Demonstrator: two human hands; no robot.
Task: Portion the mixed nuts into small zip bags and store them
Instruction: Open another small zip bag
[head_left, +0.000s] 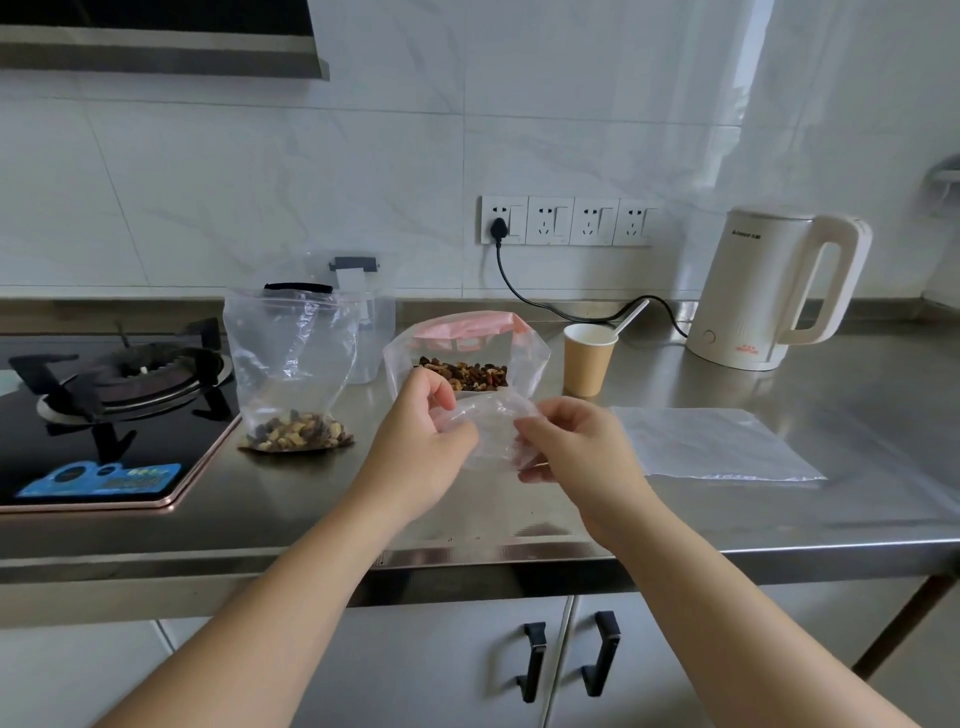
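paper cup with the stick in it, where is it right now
In the head view the paper cup stands on the steel counter right of centre, between the pink-topped bag of nuts and the white kettle.

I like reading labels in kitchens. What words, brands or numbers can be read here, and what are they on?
Nothing can be read for certain.
Kettle: a small dark brand mark near its top and a red mark near its base, both too small to read.
Blue sticker on the stove: printed text, too blurred to read.
Sockets, paper cup and bags: no text visible.
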